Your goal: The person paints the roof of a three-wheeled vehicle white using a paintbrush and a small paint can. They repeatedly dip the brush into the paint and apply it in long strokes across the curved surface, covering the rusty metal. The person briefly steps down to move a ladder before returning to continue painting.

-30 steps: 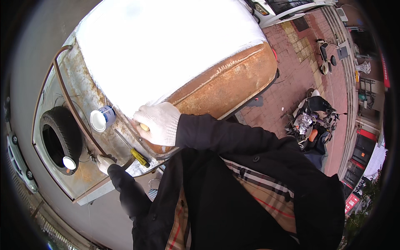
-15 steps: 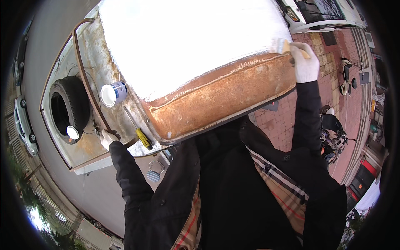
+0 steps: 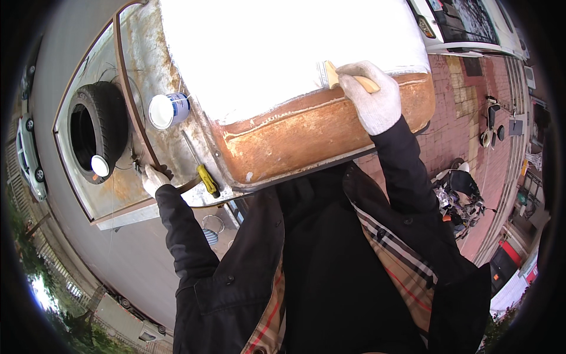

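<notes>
My right hand (image 3: 374, 99), in a whitish glove, is closed on the wooden handle of a paintbrush (image 3: 331, 75). Its bristles touch the white-painted surface (image 3: 265, 47) of a large rounded metal panel, just above the seam. Below that seam the panel is bare, rusty brown metal (image 3: 324, 141). My gloved left hand (image 3: 154, 180) grips the lower end of a rusty metal bar (image 3: 137, 118) on the left; its fingers are partly hidden. Near it lies a screwdriver (image 3: 207, 180) with a yellow handle. An opened paint can (image 3: 168, 110) stands on the rusty bed farther up.
A black tyre (image 3: 99, 133) leans at the left, with a round white lid (image 3: 99, 166) by its lower edge. A striped blue cup-shaped thing (image 3: 210, 236) hangs below. White vehicle (image 3: 469, 26) at upper right, parked motorcycle (image 3: 461, 197) on the red paving at right.
My right hand has swept the brush leftward along the lower edge of the white paint, away from the panel's right corner. My left hand keeps its grip on the bar; the view has shifted slightly.
</notes>
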A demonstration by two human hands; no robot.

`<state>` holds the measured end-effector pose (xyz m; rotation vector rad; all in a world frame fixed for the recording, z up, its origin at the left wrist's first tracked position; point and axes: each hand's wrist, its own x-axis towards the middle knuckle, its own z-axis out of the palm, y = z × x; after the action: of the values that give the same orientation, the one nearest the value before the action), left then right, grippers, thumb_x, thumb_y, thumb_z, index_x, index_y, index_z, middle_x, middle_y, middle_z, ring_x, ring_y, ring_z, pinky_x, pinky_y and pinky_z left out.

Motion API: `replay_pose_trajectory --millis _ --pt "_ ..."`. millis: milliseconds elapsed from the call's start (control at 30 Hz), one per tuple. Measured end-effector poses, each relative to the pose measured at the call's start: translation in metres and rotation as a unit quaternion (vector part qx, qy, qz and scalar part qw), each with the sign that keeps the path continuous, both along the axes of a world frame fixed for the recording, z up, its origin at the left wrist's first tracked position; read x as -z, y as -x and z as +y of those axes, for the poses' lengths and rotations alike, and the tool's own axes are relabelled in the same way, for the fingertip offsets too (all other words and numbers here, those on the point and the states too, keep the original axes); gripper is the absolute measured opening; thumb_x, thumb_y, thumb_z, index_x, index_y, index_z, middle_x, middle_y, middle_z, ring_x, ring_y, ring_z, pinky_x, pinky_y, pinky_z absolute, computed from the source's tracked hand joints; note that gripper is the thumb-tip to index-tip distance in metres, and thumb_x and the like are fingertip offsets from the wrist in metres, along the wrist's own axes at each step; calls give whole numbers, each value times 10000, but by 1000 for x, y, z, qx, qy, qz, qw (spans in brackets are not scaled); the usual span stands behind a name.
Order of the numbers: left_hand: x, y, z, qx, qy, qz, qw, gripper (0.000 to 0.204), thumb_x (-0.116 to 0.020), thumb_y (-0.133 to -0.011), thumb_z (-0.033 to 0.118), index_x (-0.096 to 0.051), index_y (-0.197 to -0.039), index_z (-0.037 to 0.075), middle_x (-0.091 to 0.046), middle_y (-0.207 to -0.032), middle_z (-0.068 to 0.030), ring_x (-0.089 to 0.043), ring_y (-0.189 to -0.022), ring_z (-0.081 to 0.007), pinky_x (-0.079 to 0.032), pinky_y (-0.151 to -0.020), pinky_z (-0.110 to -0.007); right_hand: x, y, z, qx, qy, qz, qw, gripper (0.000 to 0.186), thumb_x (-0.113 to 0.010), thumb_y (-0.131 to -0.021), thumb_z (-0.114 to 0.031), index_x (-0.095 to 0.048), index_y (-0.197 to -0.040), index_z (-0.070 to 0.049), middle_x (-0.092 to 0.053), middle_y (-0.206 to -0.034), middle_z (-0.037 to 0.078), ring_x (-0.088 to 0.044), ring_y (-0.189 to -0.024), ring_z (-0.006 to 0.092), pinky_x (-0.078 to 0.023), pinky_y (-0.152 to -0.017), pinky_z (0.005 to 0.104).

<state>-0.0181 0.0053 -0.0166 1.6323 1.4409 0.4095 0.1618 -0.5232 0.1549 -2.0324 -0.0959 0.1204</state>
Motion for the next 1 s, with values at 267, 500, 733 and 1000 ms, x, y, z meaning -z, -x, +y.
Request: replay_pose_trajectory --millis 267,500,733,1000 --pt "-2 8 3 29 31 -51 998 319 -480 -1092 288 -578 -1169 -6 -719 -812 -185 -689 -582 -242 -602 -525 -363 -28 4 -2 52 -70 10 996 190 -691 -986 -87 -731 -1139 19 -728 -920 61 -660 -807 94 -537 -723 232" --pt "-9 9 -1 40 54 -53 996 336 -480 -1088 267 -580 -1224 -23 -725 -846 -184 -702 -614 -247 -614 -547 -364 -9 2 7 54 16 -3 998 167 -684 -991 -67 -731 -1121 27 -731 -922 74 -670 -808 101 -542 -738 250" --pt "-14 7 -4 35 59 -52 996 339 -484 -1086 260 -578 -1246 -23 -723 -876 -179 -705 -626 -254 -619 -565 -367 -17 4 0 75 -56 -4 996 161 -691 -985 -59 -729 -1116 27 -726 -926 66 -657 -793 91 -541 -714 247" --pt "-16 15 1 13 -57 -66 996 317 -486 -967 -22 -619 -1254 -11 -685 -1185 -166 -688 -1088 -272 -631 -864 -374 -9 5 17 63 -2 -5 998 143 -693 -980 -42 -738 -1100 21 -734 -941 70 -681 -849 105 -549 -768 249"
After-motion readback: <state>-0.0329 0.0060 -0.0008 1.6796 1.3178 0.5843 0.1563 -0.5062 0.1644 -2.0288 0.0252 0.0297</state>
